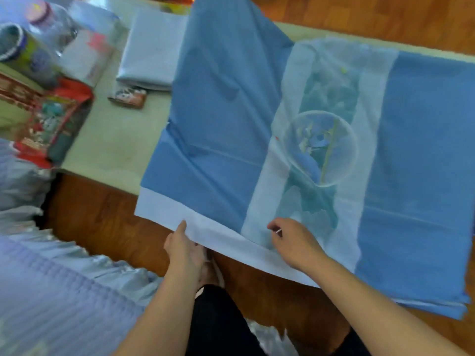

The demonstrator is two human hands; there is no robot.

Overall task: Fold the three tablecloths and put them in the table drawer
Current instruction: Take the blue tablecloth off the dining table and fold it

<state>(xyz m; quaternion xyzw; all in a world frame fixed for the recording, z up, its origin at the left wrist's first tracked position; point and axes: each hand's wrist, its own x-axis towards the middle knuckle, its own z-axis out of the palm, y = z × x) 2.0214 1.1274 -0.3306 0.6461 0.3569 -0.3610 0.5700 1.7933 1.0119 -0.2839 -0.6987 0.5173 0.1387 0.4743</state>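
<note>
Left hand [183, 249] pinches blue tablecloth [223, 119] hem | right hand [295, 244], fingers curled, presses it | one folded cloth [151, 50] done on table [115, 140] | drawer unseen

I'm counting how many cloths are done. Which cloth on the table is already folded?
The plain pale blue cloth at the table's far left, lying as a neat rectangle. The darker blue patterned tablecloth is spread out, both hands at its white edge.

No legible text found. Printing on the red packet [51, 119], the small packet [127, 96] and the bottle label [30, 57] is too blurred to read.
</note>
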